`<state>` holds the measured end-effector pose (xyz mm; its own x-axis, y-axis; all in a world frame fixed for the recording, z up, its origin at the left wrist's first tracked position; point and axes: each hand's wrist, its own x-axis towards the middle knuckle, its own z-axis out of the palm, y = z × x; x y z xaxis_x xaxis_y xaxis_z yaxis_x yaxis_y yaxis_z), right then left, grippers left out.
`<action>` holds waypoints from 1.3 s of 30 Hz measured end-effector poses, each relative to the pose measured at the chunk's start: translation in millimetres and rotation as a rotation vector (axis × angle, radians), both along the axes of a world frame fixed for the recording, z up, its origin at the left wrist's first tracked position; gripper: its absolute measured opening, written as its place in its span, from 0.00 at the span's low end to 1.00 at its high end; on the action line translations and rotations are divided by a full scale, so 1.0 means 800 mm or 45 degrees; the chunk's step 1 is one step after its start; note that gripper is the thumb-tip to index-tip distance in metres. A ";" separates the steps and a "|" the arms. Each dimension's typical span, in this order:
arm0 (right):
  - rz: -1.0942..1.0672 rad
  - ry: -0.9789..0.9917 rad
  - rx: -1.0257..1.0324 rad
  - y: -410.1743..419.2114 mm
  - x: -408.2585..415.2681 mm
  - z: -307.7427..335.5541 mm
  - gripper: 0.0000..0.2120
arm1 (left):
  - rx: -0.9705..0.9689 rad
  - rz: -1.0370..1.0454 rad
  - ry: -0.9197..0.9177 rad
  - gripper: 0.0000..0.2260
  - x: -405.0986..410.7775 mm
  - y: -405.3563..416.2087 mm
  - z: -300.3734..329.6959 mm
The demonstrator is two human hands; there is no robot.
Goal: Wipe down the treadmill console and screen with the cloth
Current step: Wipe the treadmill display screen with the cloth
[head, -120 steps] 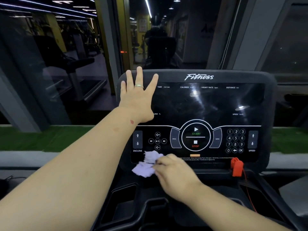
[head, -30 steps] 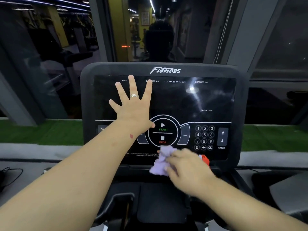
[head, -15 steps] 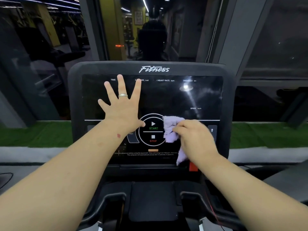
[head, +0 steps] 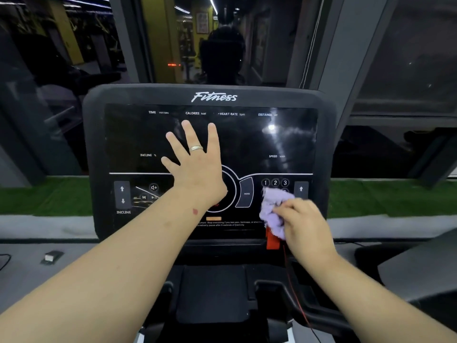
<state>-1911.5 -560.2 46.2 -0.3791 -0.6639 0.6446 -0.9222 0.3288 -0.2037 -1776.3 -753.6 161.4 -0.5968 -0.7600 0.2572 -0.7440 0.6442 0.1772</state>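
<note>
I see my left hand (head: 195, 167) laid flat on the glossy black screen (head: 247, 142) of the dark grey plastic treadmill console (head: 94, 144), fingers straight and spread, palm covering most of the round start and stop dial. A thin silver ring (head: 196, 148) sits on one finger. My right hand (head: 305, 224) has its fingers curled round a crumpled pale lilac cloth (head: 272, 209), bunching it and pressing it against the number keypad (head: 275, 182) at the lower right of the panel; only keys 1, 2 and 3 show above the cloth. The cloth's lower edge hangs over the red plastic safety clip (head: 272, 240) at the bottom rim of the console, and a thin red cord (head: 294, 293) trails down from that clip. Left of my forearm I make out the incline arrow buttons (head: 122, 194) and the volume and track keys. A white "Fitness" logo (head: 214, 97) runs along the top bezel. Beyond the console, a dark window (head: 222, 40) reflects the gym, and a strip of green turf (head: 385, 196) lies below it.
</note>
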 end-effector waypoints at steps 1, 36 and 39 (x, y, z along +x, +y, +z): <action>0.051 -0.022 0.054 0.007 -0.001 -0.009 0.11 | 0.010 0.001 0.011 0.54 -0.002 0.005 0.000; 0.163 0.362 0.050 -0.025 -0.083 0.070 0.27 | 0.778 -0.419 0.120 0.11 -0.034 0.099 -0.104; 0.098 0.365 -0.022 -0.029 -0.090 0.083 0.27 | 0.828 -0.430 0.127 0.10 -0.033 0.097 -0.105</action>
